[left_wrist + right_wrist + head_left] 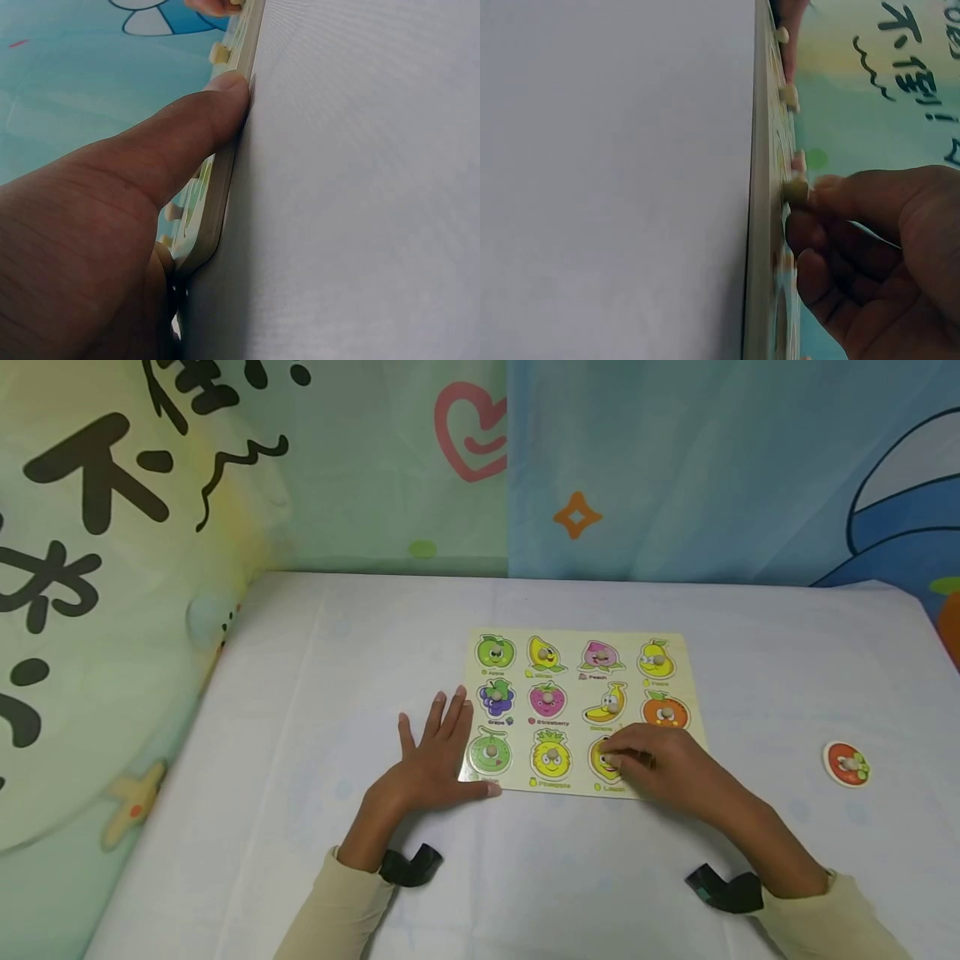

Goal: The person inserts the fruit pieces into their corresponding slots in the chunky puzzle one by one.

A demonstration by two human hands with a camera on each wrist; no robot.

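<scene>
A cream wooden fruit puzzle board (572,643) lies flat on the table, its pieces fitted with small knobs. My left hand (427,764) rests at its left side, fingers straight, thumb (217,105) along the front edge. Over the front row, my right hand (667,768) pinches the lemon piece (597,762) by its knob (796,193) between thumb and finger. Whether that piece sits fully in its recess I cannot tell. The front right corner of the board is hidden under the right hand. Beside the lemon is the pineapple piece (551,762).
A loose round tomato-like piece (847,765), red with green leaves and a knob, lies on the white tablecloth (360,677) right of the board. A printed curtain (660,460) hangs behind the table and another at the left. Black wrist straps (411,866) sit at both cuffs.
</scene>
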